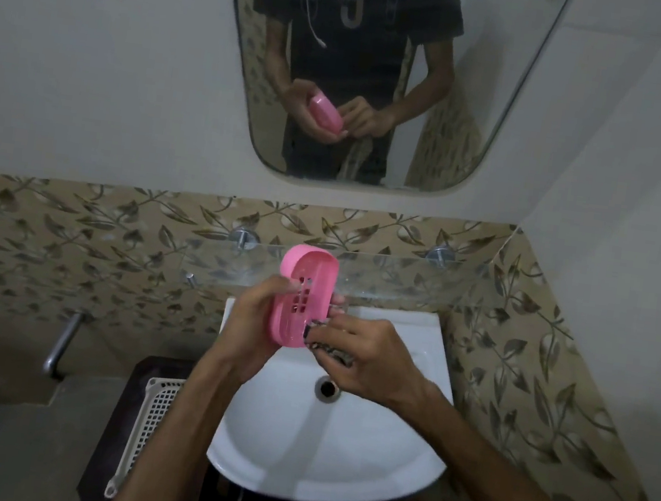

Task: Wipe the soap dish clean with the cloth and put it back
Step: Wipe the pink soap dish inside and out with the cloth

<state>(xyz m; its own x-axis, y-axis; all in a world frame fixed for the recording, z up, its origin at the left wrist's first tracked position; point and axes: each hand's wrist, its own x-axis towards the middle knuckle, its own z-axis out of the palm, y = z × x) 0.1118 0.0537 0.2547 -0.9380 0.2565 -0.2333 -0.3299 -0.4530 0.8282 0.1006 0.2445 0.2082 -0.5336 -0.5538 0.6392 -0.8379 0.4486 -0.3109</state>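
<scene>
The left hand [245,323] gripped the pink soap dish [302,295] upright over the sink [334,461]; the right hand [365,360] clutched the cloth [328,349] beside it.

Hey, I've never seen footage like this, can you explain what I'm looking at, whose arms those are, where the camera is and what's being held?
There is no machine here. The one picture comes from a wide-angle camera worn on a person's head, looking forward and down, so the two bare arms are the wearer's own. The left hand grips a pink oval plastic soap dish with drain slots, held tilted on edge over the white ceramic washbasin. The right hand has its fingers bunched around a dark patterned cloth at the dish's edge. Behind runs a clear glass shelf, and the wall mirror above reflects the same person.
</scene>
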